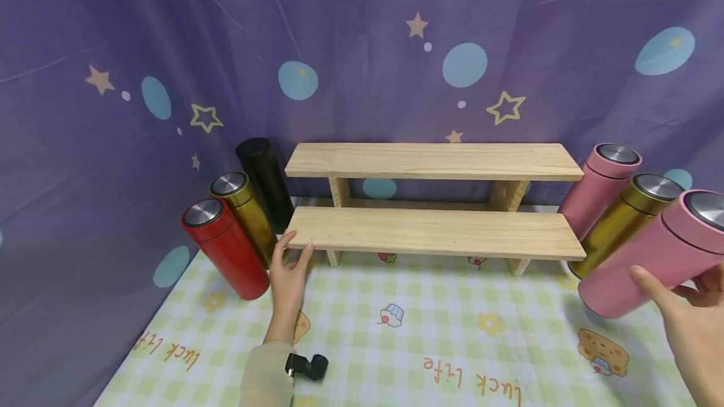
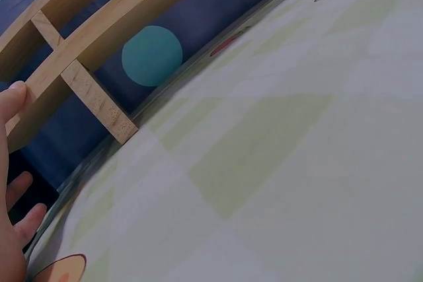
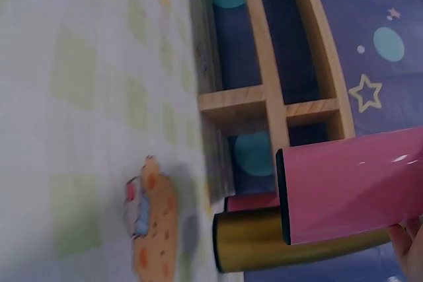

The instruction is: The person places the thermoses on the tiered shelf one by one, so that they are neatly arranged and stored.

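On the left, my left hand (image 1: 290, 278) holds the front left corner of the two-tier wooden shelf (image 1: 430, 231) at its lower board. In the left wrist view a digit touches the front edge of the shelf (image 2: 43, 87), with other fingers lower down. At the far right, my right hand (image 1: 692, 325) grips a pink thermos bottle (image 1: 650, 259), tilted and partly cut off by the frame. In the right wrist view, the bottom of the pink thermos bottle (image 3: 350, 189) is raised off the tablecloth; only part of the hand shows.
Left of the shelf stand a red thermos (image 1: 226, 250), a gold thermos (image 1: 249, 218) and a black thermos (image 1: 266, 181). Another pink thermos (image 1: 594, 190) and a gold thermos (image 1: 625, 218) stand at its right. Behind hangs a purple curtain (image 1: 362, 30); a checked tablecloth (image 1: 441, 331) lies below.
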Tool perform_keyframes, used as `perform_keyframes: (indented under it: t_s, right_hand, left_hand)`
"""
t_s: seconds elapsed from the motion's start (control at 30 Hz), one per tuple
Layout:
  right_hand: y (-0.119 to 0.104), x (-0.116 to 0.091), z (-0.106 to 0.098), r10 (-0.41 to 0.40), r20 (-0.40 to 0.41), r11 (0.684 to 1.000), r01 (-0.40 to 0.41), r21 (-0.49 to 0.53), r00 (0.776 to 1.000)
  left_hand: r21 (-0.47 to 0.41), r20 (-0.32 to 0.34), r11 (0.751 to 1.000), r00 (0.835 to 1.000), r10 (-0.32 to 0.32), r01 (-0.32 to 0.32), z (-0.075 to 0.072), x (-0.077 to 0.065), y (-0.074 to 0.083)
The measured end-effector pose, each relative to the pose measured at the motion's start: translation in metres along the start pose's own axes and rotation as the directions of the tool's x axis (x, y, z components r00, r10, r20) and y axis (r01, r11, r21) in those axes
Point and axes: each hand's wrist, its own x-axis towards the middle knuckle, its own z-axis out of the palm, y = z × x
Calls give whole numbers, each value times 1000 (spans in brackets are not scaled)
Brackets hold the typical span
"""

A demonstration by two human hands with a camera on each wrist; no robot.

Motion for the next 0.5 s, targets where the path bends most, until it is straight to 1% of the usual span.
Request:
perform_keyframes:
  t_s: [0.13, 0.33, 0.37, 0.43, 0.5]
  right_hand:
    - [-9, 1, 4, -45, 7, 999, 44, 27, 999]
    - [-19, 4, 11, -41, 33, 997, 39, 72, 999]
    - [-20, 4, 12, -34, 39, 995, 30, 97, 999]
    - [-23, 5, 15, -65, 42, 993, 60, 103, 997]
    - [-27, 6, 19, -92, 35, 987, 87, 135, 995]
  left_hand:
    - [2, -7, 1000, 1000, -3, 3, 0, -1, 0]
    - [15, -10, 1000, 1000, -11, 12, 0, -1, -1]
    - [16, -10, 1000, 1000, -12, 12, 0, -2, -1]
    - [15, -9, 1000, 1000, -10, 10, 0, -2, 0]
    - [10, -9, 1000, 1000, -6, 6, 1, -2, 0]
